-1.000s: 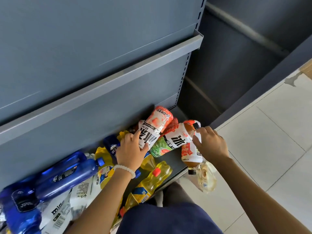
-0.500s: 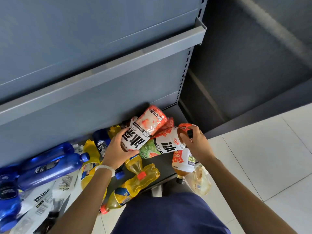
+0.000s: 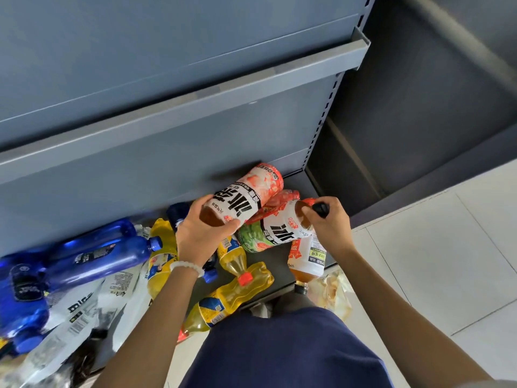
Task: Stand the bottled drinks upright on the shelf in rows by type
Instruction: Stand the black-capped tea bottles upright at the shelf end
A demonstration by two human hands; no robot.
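On the bottom shelf point(image 3: 296, 182) lies a jumble of bottles. My left hand point(image 3: 200, 233) grips the neck end of an iced tea bottle with a peach label point(image 3: 246, 196), its base pointing at the shelf's back panel. My right hand point(image 3: 328, 224) holds the black cap end of a second iced tea bottle with a green-and-red label point(image 3: 268, 232), lying beside the first. A third tea bottle point(image 3: 307, 259) hangs cap down over the shelf's front edge.
Yellow soda bottles point(image 3: 237, 292) with red caps lie in front of my left wrist. Blue bottles point(image 3: 92, 259) and clear white-labelled bottles point(image 3: 75, 312) are piled at the left. An upper shelf lip point(image 3: 195, 99) overhangs. Tiled floor point(image 3: 433, 261) spreads to the right.
My left hand has closed round the peach bottle's neck end and lifted it. My right hand has moved from the hanging bottle to the cap end of the green-labelled one.
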